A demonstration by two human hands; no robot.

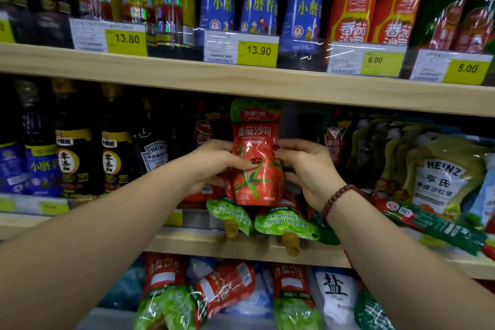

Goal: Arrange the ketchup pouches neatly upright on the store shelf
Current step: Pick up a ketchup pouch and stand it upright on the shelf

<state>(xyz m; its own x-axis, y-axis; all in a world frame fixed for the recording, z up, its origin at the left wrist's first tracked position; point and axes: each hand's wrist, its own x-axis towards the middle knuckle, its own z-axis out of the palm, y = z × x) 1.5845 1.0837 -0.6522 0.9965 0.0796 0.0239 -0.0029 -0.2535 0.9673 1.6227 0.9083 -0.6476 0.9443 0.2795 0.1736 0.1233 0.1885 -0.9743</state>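
A red ketchup pouch (pixel 254 153) with a green top and tomato pictures stands upright at the middle shelf (pixel 187 242), held between both hands. My left hand (pixel 217 166) grips its left side, thumb across the front. My right hand (pixel 308 169) grips its right side. Below it, two ketchup pouches (pixel 281 222) lie flat with their spouts hanging over the shelf edge. More red pouches (pixel 333 142) stand upright further back in shadow.
Dark sauce bottles (pixel 115 158) fill the shelf's left. Heinz salad dressing pouches (pixel 442 171) lean at the right, with a fallen pouch (pixel 428 225) in front. The upper shelf (pixel 241 80) carries bottles and price tags. Ketchup and salt bags (pixel 334 292) lie on the bottom shelf.
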